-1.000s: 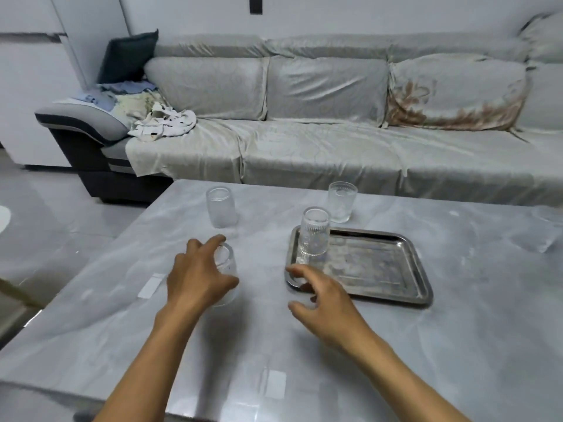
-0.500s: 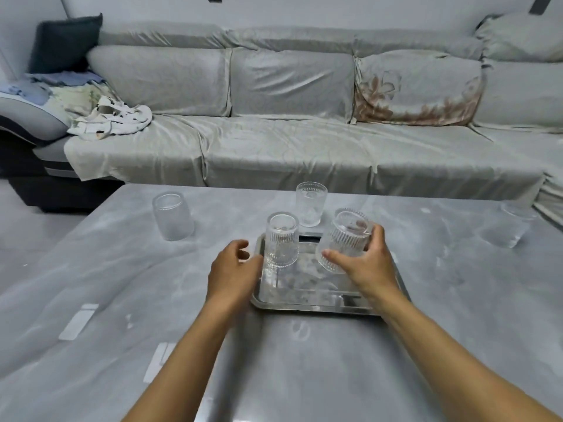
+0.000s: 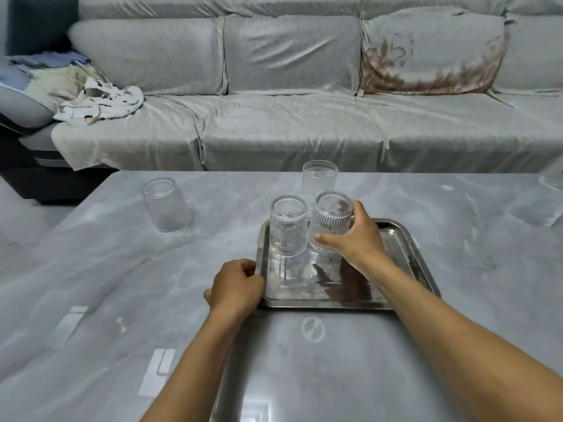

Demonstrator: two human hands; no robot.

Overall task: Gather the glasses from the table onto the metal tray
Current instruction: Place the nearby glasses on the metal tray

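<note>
A metal tray [image 3: 405, 257] lies on the grey marble table. One ribbed glass [image 3: 288, 226] stands upside down on its far left part. My right hand [image 3: 356, 239] grips a second ribbed glass [image 3: 330, 223], upside down and slightly tilted, right beside the first, over the tray. My left hand [image 3: 236, 286] rests curled against the tray's near left edge. A third glass [image 3: 320, 179] stands on the table just behind the tray. A fourth glass [image 3: 166, 205] stands upside down at the left. Another glass [image 3: 534, 213] sits blurred at the far right.
The table [image 3: 122, 284] has pale tape marks near its front left. Behind it runs a long grey sofa [image 3: 289, 126] with cushions and a crumpled cloth [image 3: 100, 103] at its left end.
My right hand has lowered the ribbed glass next to the one on the tray. My left hand slid down to the tray's near left edge. The view moved closer.
</note>
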